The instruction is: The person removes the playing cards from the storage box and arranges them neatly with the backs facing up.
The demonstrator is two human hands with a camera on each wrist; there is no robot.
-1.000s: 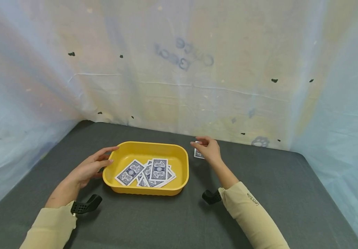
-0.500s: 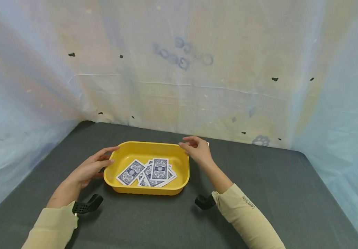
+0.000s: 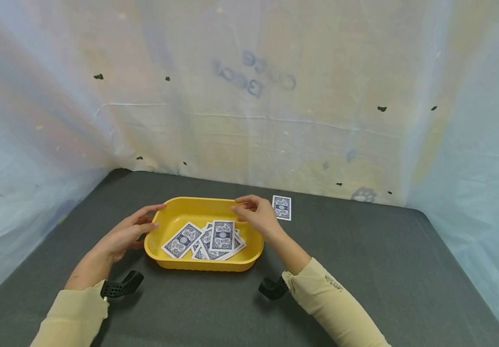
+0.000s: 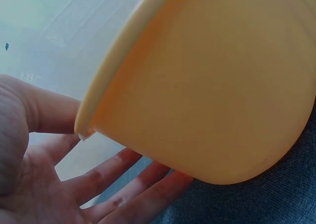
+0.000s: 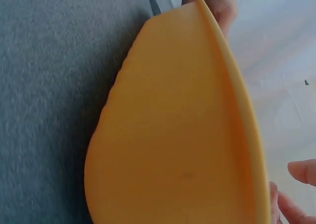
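My left hand (image 3: 124, 236) grips the left end of a yellow plastic tray (image 3: 206, 265), thumb at the rim and fingers against the outer wall in the left wrist view. Over the tray's right end hovers my right hand (image 3: 259, 217), fingers loosely bent, with no card seen between them. Several playing cards lie face down inside: an overlapping pile topped by one blue-backed card (image 3: 222, 236), and a slanted card (image 3: 182, 240) to its left. One more playing card (image 3: 282, 207) lies face down on the table, just beyond my right hand.
Dark grey cloth covers the table (image 3: 362, 270). A pale printed curtain (image 3: 249, 144) hangs along the back edge and both sides. Each wrist carries a black camera mount, such as the left mount (image 3: 121, 285).
My right hand has moved left from over the table card to above the tray's right end, uncovering that card. My left hand and the cards inside stay as they were.
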